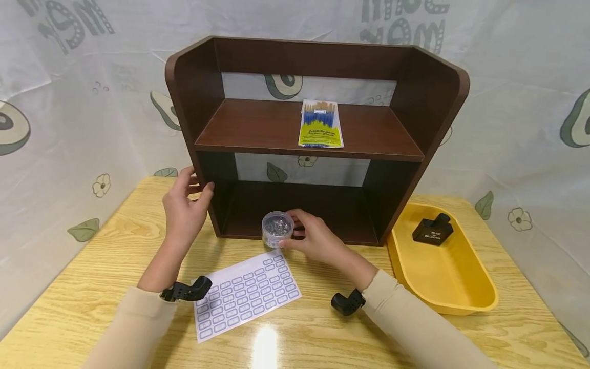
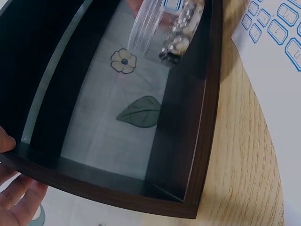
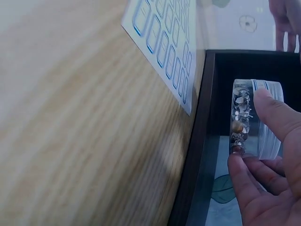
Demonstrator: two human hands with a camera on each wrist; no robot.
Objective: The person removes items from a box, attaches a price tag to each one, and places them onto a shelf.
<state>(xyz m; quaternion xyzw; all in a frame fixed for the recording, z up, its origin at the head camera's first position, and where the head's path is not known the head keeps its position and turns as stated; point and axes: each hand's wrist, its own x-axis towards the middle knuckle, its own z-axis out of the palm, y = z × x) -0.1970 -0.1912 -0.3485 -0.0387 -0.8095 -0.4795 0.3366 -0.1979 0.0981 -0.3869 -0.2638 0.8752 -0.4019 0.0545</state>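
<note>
1. Across the bottom, wood-grain table (image 1: 318,333); behind, avocado-print sheeting (image 1: 115,61).
2. Gripping brown shelf (image 1: 258,123) at centre-left with left hand (image 1: 185,209).
3. Lower centre, label sheet (image 1: 246,297).
4. Holding clear tub (image 1: 277,229) near centre in right hand (image 1: 315,238).
5. Upper centre, packet (image 1: 320,124) marked "Artist Brushes."
6. Right, lettered black bottle (image 1: 432,231) in yellow tray (image 1: 442,277).

Round clear jar (image 1: 275,240), shiny pieces (image 1: 278,225) inside, upright, at lower front edge of brown shelf (image 1: 258,123)

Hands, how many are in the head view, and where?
2: the left hand grips the left side of the shelf; the right hand holds the jar. Neither is hidden.
</note>
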